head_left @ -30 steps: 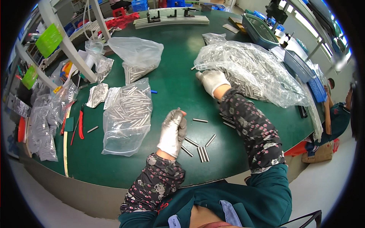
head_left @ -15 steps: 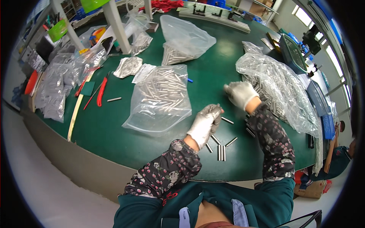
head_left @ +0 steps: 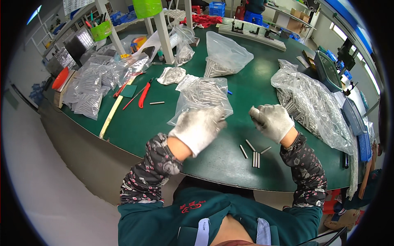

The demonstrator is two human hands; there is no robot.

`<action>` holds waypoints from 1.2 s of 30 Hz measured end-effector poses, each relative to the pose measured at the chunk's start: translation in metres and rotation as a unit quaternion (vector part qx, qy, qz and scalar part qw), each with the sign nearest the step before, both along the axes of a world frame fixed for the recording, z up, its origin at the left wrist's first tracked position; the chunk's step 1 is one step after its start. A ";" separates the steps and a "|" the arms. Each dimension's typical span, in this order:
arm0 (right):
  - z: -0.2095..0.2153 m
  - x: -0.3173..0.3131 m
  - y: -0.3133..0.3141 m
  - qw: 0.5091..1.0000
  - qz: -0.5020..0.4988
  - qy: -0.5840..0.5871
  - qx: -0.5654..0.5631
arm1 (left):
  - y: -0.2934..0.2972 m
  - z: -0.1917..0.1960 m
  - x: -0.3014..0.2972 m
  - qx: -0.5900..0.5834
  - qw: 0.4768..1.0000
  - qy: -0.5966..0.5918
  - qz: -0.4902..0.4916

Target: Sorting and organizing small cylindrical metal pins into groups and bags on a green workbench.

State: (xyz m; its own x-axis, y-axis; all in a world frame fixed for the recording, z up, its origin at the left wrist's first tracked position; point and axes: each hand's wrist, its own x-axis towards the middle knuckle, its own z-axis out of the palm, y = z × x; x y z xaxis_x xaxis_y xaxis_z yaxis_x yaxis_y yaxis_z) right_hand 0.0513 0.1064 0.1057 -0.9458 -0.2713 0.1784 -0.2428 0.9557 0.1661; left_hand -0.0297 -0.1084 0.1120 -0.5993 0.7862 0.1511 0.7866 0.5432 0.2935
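My left hand (head_left: 200, 128), in a soiled white glove, is blurred at the near edge of a flat clear bag of short metal rods (head_left: 203, 93); whether it holds anything is unclear. My right hand (head_left: 274, 121), also gloved, is a raised fist with the end of a metal rod (head_left: 255, 111) poking out on its left side. Several loose metal rods (head_left: 254, 156) lie on the green table (head_left: 135, 127) just below that hand. A large crumpled clear bag of rods (head_left: 314, 104) lies to the right of it.
Another clear bag with rods (head_left: 225, 55) stands at the back. More filled bags (head_left: 88, 88) pile up at the left. Red-handled pliers (head_left: 143, 95), a single rod (head_left: 156, 103) and a long wooden strip (head_left: 111, 112) lie left of centre. A dark tray (head_left: 328, 69) sits far right.
My right hand has pulled back from the large bag on the right into a raised fist. My left hand has swung left toward the flat bag. The view has shifted left.
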 end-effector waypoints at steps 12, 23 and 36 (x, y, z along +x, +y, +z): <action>0.018 -0.103 -0.050 0.969 -0.038 0.157 -0.185 | -0.010 -0.046 -0.042 0.012 0.986 0.160 -0.037; -0.060 -0.270 -0.079 0.967 -0.142 -0.140 -0.161 | -0.083 -0.043 -0.033 0.145 0.973 0.146 0.102; 0.011 -0.182 -0.061 0.907 -0.080 0.254 -0.326 | -0.073 -0.065 -0.057 0.128 0.979 0.001 0.160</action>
State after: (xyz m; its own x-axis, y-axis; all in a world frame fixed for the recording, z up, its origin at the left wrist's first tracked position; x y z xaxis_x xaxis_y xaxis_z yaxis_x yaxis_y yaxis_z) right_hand -0.1308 0.0453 0.1171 -0.7141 0.1820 0.6760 -0.1422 0.9078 -0.3946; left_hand -0.0868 -0.1815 0.0470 -0.8076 0.4947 0.3211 0.5897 0.6700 0.4510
